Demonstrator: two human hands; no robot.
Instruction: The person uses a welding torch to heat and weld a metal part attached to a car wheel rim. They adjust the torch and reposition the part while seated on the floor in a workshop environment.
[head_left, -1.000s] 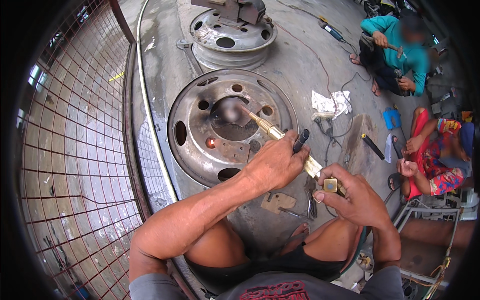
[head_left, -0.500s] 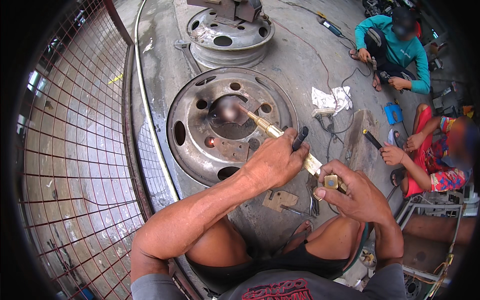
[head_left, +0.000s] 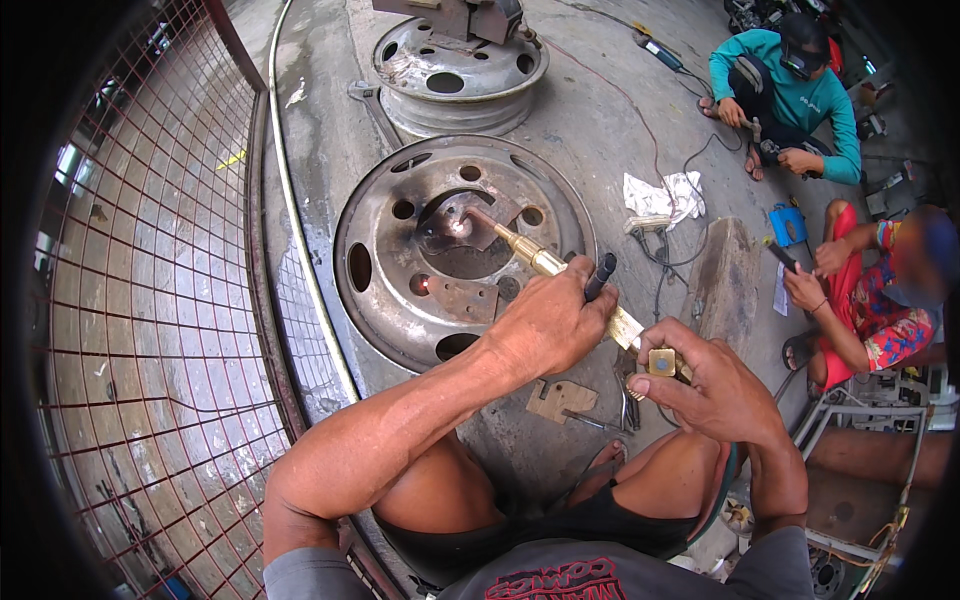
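My left hand (head_left: 558, 315) is wrapped round the brass barrel of a cutting torch (head_left: 538, 256). A black rod-like piece sticks up by its thumb. At the torch's rear, my right hand (head_left: 712, 385) is closed around the brass valve end. The tip points at a dark steel plate (head_left: 478, 230), where a bright glowing spot shows. That plate lies over the centre hole of a rusty wheel rim (head_left: 375, 320). On the rim's near side rests a second flat steel plate with holes (head_left: 460, 297), and a small orange glow shows beside it.
Another wheel rim (head_left: 450, 110) stands beyond, with an adjustable wrench (head_left: 375, 112) beside it. A red mesh fence (head_left: 170, 340) runs along the left. Two people sit at the right, near a wooden block (head_left: 722, 280) and a white cloth (head_left: 664, 198). A cardboard piece (head_left: 562, 402) lies near my knees.
The glow at the torch tip has shrunk from a blurred bright patch to a smaller spot. My hands hold nearly still. The person at the lower right has shifted their hands and the black-handled item.
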